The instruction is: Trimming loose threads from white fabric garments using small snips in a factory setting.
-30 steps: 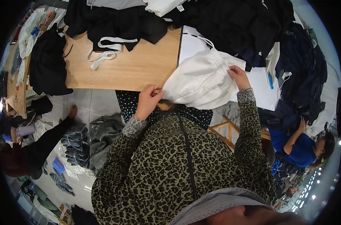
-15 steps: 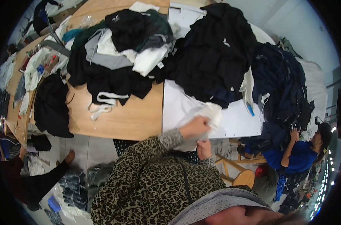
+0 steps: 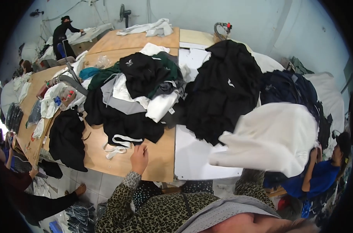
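Note:
My left hand (image 3: 140, 158) is over the wooden table's front part, fingers loosely extended and holding nothing I can see. Its fingertips are beside a white strap (image 3: 116, 150) and the lower edge of a black garment (image 3: 131, 126). On the right, a white piece of cloth (image 3: 271, 136), perhaps a garment, billows in the air above the table's white part. My right forearm (image 3: 251, 182) goes up under this cloth, which hides my right hand, so its grip does not show.
A mixed clothing heap (image 3: 129, 103) lies on the wooden table (image 3: 153, 165); a large black pile (image 3: 223, 93) covers part of the white surface (image 3: 192, 155). Navy garments (image 3: 289, 85) are at the right. A person in blue (image 3: 320, 171) works there, close to the white cloth.
My hands have parted: both were together at the front edge with white cloth. The left has moved left; the cloth is now spread out higher at the right. The view has tilted up.

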A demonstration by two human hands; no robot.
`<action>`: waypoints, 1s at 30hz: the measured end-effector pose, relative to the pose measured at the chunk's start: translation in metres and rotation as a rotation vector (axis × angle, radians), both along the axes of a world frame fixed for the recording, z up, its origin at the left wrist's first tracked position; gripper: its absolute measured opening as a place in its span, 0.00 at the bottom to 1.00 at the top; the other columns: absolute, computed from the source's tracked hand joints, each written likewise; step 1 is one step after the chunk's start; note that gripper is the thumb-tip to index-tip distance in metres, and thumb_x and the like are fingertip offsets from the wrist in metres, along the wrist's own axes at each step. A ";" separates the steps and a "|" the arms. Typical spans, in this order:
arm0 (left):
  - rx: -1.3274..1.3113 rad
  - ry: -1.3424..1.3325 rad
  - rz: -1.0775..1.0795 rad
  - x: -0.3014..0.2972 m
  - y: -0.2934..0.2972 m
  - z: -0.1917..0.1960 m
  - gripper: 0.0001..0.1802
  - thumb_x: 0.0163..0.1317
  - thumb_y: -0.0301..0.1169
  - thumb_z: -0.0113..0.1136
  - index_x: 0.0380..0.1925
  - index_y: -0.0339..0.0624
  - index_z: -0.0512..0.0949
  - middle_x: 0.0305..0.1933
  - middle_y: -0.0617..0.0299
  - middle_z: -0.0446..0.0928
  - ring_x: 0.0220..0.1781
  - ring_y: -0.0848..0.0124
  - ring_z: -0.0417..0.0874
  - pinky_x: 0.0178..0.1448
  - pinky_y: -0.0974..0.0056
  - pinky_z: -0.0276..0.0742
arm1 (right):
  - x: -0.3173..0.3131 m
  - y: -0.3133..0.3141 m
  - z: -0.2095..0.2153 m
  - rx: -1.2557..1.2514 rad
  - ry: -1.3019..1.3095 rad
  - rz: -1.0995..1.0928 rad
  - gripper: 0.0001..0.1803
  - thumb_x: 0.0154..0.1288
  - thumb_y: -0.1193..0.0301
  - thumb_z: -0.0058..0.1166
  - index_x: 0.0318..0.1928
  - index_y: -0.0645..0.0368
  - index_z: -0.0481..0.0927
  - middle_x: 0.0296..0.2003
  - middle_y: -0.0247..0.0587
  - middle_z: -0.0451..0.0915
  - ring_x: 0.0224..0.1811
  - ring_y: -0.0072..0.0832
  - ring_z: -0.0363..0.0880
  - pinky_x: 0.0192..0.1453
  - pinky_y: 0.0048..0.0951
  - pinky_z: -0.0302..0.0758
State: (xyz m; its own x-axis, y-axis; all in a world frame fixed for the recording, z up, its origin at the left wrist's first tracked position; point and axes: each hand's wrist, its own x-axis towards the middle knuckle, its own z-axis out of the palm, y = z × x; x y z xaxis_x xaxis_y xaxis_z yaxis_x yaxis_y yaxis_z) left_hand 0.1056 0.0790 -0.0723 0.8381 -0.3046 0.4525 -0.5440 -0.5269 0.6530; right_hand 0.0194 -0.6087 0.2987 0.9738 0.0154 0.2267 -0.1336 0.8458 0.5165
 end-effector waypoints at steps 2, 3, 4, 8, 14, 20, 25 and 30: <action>0.204 -0.051 0.122 -0.012 0.041 -0.019 0.11 0.53 0.28 0.58 0.38 0.43 0.74 0.35 0.55 0.72 0.33 0.55 0.77 0.34 0.56 0.74 | 0.061 0.052 -0.052 0.407 -0.085 0.451 0.33 0.61 0.53 0.47 0.60 0.63 0.63 0.59 0.51 0.66 0.61 0.32 0.66 0.63 0.37 0.65; 0.274 -0.082 0.141 -0.013 0.046 -0.026 0.13 0.49 0.29 0.60 0.38 0.43 0.75 0.34 0.56 0.72 0.32 0.56 0.77 0.33 0.56 0.74 | 0.080 0.057 -0.048 0.592 -0.119 0.644 0.34 0.61 0.53 0.47 0.60 0.63 0.63 0.59 0.51 0.66 0.61 0.33 0.66 0.63 0.38 0.64; 0.284 -0.064 0.144 -0.014 0.047 -0.035 0.13 0.50 0.29 0.59 0.38 0.43 0.75 0.34 0.55 0.72 0.32 0.56 0.77 0.33 0.55 0.73 | 0.099 0.062 -0.045 0.778 -0.148 0.834 0.34 0.61 0.52 0.47 0.60 0.64 0.63 0.60 0.51 0.65 0.62 0.33 0.66 0.63 0.38 0.64; 0.326 -0.078 0.144 -0.015 0.042 -0.061 0.12 0.48 0.29 0.59 0.35 0.46 0.74 0.31 0.56 0.71 0.31 0.56 0.76 0.33 0.54 0.72 | 0.164 0.083 -0.041 1.718 -0.507 1.016 0.41 0.55 0.41 0.46 0.63 0.51 0.60 0.64 0.48 0.59 0.66 0.46 0.55 0.65 0.51 0.52; 0.360 -0.016 0.176 -0.018 0.044 -0.068 0.12 0.46 0.29 0.59 0.33 0.47 0.73 0.30 0.57 0.70 0.31 0.56 0.75 0.33 0.55 0.72 | 0.198 0.196 -0.121 2.209 -0.785 0.522 0.47 0.48 0.33 0.48 0.66 0.40 0.58 0.69 0.41 0.47 0.70 0.59 0.34 0.66 0.67 0.37; 0.335 -0.007 0.153 -0.012 0.038 -0.067 0.11 0.45 0.30 0.60 0.31 0.47 0.71 0.29 0.58 0.70 0.31 0.58 0.75 0.32 0.55 0.71 | 0.190 0.200 -0.127 2.013 -0.716 0.758 0.35 0.55 0.44 0.53 0.60 0.47 0.68 0.65 0.43 0.57 0.69 0.54 0.42 0.66 0.65 0.38; 0.317 0.027 0.144 -0.010 0.040 -0.069 0.11 0.46 0.30 0.59 0.31 0.46 0.71 0.29 0.58 0.70 0.31 0.58 0.75 0.32 0.55 0.71 | 0.177 0.235 -0.144 1.796 -0.387 1.347 0.23 0.56 0.59 0.58 0.51 0.53 0.74 0.54 0.43 0.69 0.64 0.46 0.57 0.64 0.51 0.53; 0.312 0.039 0.153 -0.012 0.045 -0.070 0.11 0.45 0.30 0.59 0.30 0.46 0.71 0.29 0.58 0.69 0.31 0.58 0.75 0.33 0.55 0.72 | 0.166 0.369 -0.216 2.498 0.497 1.209 0.20 0.40 0.70 0.64 0.40 0.56 0.78 0.44 0.44 0.72 0.52 0.43 0.69 0.56 0.43 0.64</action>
